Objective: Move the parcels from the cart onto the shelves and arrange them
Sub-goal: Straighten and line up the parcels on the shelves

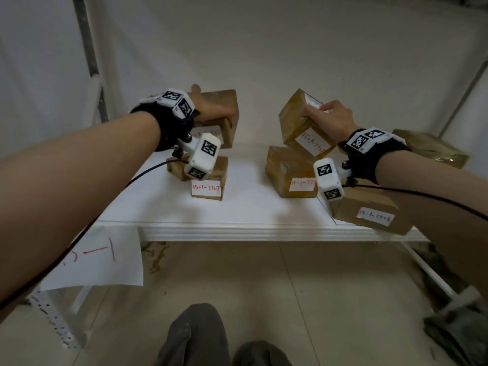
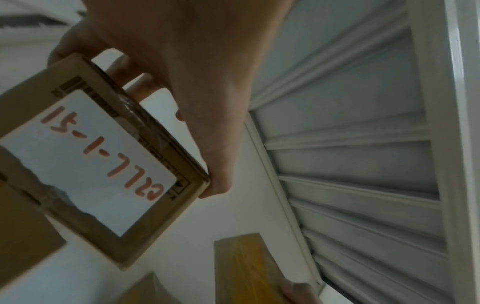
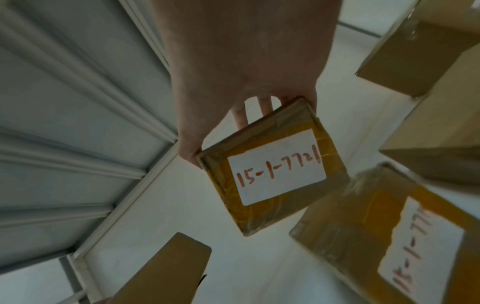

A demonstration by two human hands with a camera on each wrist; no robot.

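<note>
My left hand (image 1: 211,108) grips a brown cardboard parcel (image 1: 224,120) from above and holds it over the white shelf (image 1: 250,207). Its white label (image 2: 91,160) carries red handwriting. My right hand (image 1: 327,117) grips a tilted, yellow-taped parcel (image 1: 301,122), also lifted; its label (image 3: 278,166) reads 15-1-7721. Under the left parcel a small brown parcel (image 1: 208,180) rests on the shelf. Below the right one lies another yellow-taped parcel (image 1: 290,173).
A brown parcel (image 1: 369,210) sits at the shelf's front right edge, and a taped one (image 1: 433,149) lies far right. A paper sign (image 1: 97,257) hangs from the shelf's front left. The corrugated shelf underside (image 2: 363,144) is overhead. My legs (image 1: 200,339) stand on the tiled floor.
</note>
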